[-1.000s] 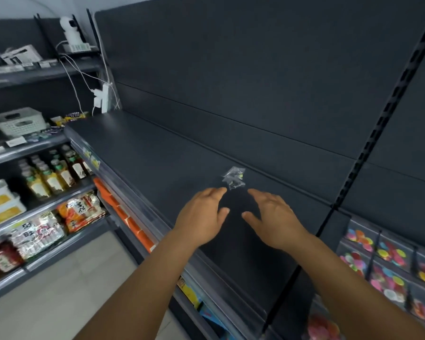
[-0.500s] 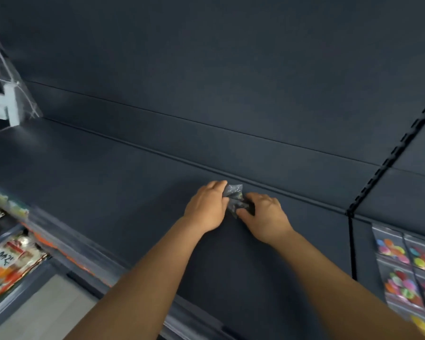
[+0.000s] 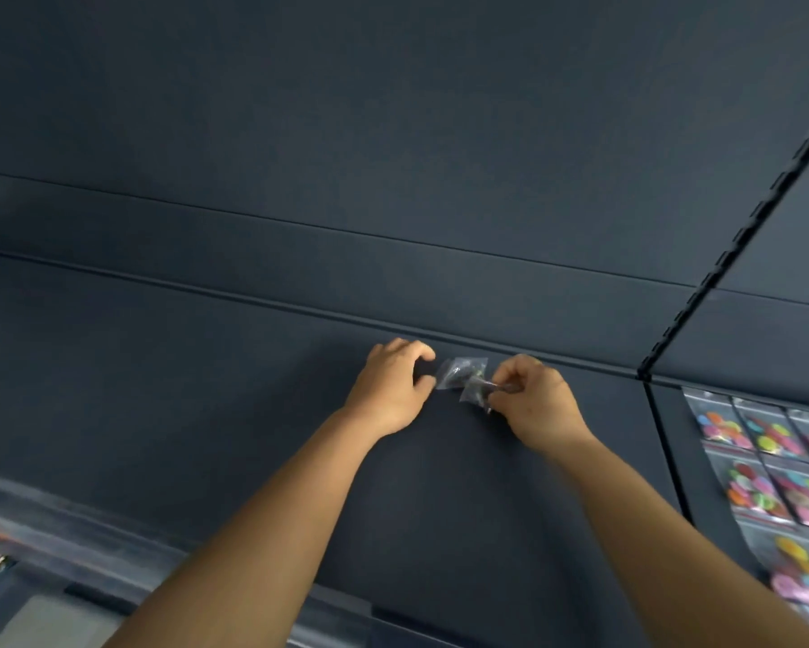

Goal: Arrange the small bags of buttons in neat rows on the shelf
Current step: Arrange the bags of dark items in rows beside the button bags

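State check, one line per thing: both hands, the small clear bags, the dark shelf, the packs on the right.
left hand: fingers curled, pinching the left clear bag
right hand: fingers curled, pinching the right clear bag
small clear bags: two, overlapping, low over the shelf near its back edge
dark shelf: bare around the hands
coloured button packs: lying in rows on the neighbouring shelf

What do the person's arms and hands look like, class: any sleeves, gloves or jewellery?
Both forearms are bare as far as the frame shows, with no sleeves in view. The left hand and right hand wear no gloves, and no rings, watch or bracelet are visible.
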`<state>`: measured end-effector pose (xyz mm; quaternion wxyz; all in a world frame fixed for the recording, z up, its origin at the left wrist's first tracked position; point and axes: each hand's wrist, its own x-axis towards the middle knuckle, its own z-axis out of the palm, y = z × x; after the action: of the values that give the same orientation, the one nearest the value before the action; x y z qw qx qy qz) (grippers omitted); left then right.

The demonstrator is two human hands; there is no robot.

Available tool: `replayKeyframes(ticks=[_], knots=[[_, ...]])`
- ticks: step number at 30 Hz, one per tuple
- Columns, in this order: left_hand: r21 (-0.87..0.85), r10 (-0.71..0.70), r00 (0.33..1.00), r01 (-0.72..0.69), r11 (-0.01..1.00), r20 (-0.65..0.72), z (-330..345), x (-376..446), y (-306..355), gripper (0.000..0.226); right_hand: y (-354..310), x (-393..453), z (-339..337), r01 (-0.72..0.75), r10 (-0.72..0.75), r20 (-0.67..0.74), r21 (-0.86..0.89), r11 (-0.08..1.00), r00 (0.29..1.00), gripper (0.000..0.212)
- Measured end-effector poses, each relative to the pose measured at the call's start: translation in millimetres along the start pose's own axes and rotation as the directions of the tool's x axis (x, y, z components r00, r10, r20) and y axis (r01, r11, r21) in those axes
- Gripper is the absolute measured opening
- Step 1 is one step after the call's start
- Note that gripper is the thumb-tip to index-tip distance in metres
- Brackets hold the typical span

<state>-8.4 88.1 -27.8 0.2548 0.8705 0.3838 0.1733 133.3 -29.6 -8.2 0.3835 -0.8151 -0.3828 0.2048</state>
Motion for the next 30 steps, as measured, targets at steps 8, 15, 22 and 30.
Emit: replayKeyframes(ticks=[8, 15, 22, 30], knots=[[0.033, 0.154, 0.959, -0.166, 0.986, 0.238, 4, 2, 20, 0.031, 6, -10, -11, -0.032, 0.046, -0.066, 0.201, 0.979, 0.997, 0.034], [-0.401, 0.064, 0.977, 0.023, 0.916, 0.201, -12, -22, 51, 0.036, -8, -25, -26, 0.073, -0.078, -0.010, 0.493, 0.867, 0.997, 0.036], [-0.663, -0.109, 0.981, 0.189, 0.724, 0.161, -13, -30, 67, 0.014, -16, -38, -31, 0.086, -0.137, 0.075, 0.474, 0.876, 0.988, 0.047], [-0.737, -0.157, 0.982, 0.185, 0.650, 0.109, -8, -35, 71, 0.008, -7, -37, -26, -0.119, 0.087, 0.085, 0.509, 0.852, 0.993, 0.032]])
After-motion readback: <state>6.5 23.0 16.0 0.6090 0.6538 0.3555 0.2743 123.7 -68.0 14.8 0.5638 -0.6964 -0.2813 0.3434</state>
